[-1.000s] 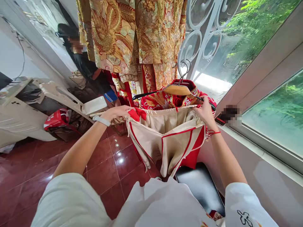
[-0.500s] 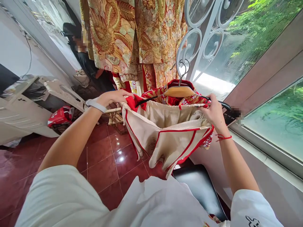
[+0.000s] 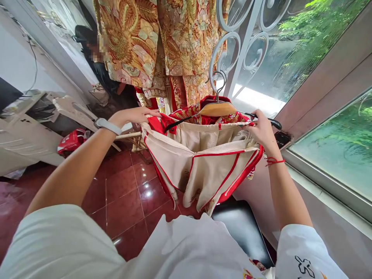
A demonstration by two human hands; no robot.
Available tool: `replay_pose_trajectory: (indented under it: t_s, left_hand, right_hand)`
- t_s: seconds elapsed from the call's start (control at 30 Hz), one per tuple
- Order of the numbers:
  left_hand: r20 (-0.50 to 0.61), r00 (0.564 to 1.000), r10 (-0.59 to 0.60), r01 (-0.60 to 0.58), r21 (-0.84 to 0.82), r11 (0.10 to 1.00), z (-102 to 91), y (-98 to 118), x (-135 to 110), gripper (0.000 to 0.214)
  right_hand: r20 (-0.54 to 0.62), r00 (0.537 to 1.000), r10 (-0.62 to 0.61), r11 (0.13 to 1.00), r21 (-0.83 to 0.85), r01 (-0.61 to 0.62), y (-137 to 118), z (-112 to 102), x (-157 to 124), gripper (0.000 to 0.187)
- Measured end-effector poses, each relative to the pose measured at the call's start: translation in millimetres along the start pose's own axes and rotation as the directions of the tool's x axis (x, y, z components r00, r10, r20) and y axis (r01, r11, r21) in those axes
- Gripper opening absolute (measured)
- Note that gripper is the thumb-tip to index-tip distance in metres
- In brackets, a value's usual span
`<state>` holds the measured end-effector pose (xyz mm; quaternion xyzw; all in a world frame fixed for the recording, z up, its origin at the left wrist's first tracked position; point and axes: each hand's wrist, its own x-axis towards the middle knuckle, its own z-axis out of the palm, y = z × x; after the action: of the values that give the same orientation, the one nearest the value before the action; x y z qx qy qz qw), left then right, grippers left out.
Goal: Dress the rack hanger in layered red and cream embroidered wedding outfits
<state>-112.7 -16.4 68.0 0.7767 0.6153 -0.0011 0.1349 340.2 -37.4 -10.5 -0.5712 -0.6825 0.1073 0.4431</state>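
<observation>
The skirt (image 3: 200,170) is cream inside with red edging. The hanging robes (image 3: 186,38) are gold with embroidered feathers and flowers.

Phone screen (image 3: 280,139) digits, too small to read

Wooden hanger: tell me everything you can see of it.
The hanger has a smooth, pale wooden middle piece, a thin curved metal hook on top, and long, slim black arms sloping down to each side. The hook reaches up to the white metal window grille, but whether it is caught there is unclear. A red embroidered garment hangs from the hanger, and the right hand grips its right arm.
</observation>
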Motion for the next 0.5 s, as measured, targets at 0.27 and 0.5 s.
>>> replay_pose_trajectory:
  t_s: [0.27,0.5]
  left_hand:
    - [-0.036,0.999,-0.006,0.005,-0.013,1.0,35.5,-14,2,0.059]
    - [-0.039,0.999,0.033,-0.038,-0.134,0.99,52.8,-24,-1,0.05]
  right_hand:
    - [-0.096,0.995,-0.004,1.0,0.001,0.004,8,9,-3,0.038]
    - [-0.036,0.999,0.0,1.0,-0.003,0.0,3,9,-6,0.034]
